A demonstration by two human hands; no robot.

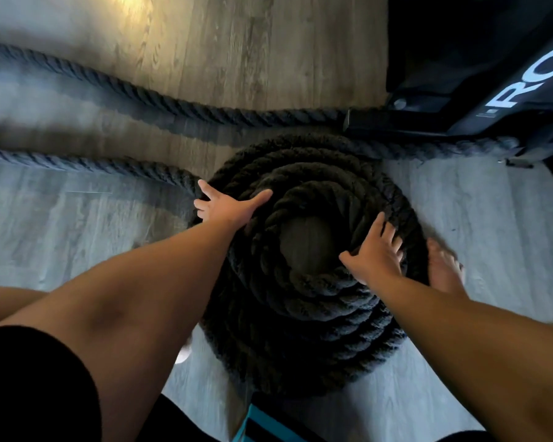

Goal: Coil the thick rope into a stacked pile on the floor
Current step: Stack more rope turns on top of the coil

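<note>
A thick black twisted rope is wound into a stacked round coil [307,301] on the wooden floor, with a bare patch of floor showing in its middle. My left hand [225,205] lies on the coil's upper left side, fingers spread and straight, where a loose length of rope [87,162] runs in from the left. My right hand [375,252] rests on the coil's right side with spread fingers pressing the top turns. A second loose length [160,97] lies farther back, running left to right.
A black machine base with white letters [492,90] stands at the upper right, with rope passing under it. My bare foot [442,269] is on the floor right beside the coil. Grey-brown plank floor [61,234] spreads to the left and right.
</note>
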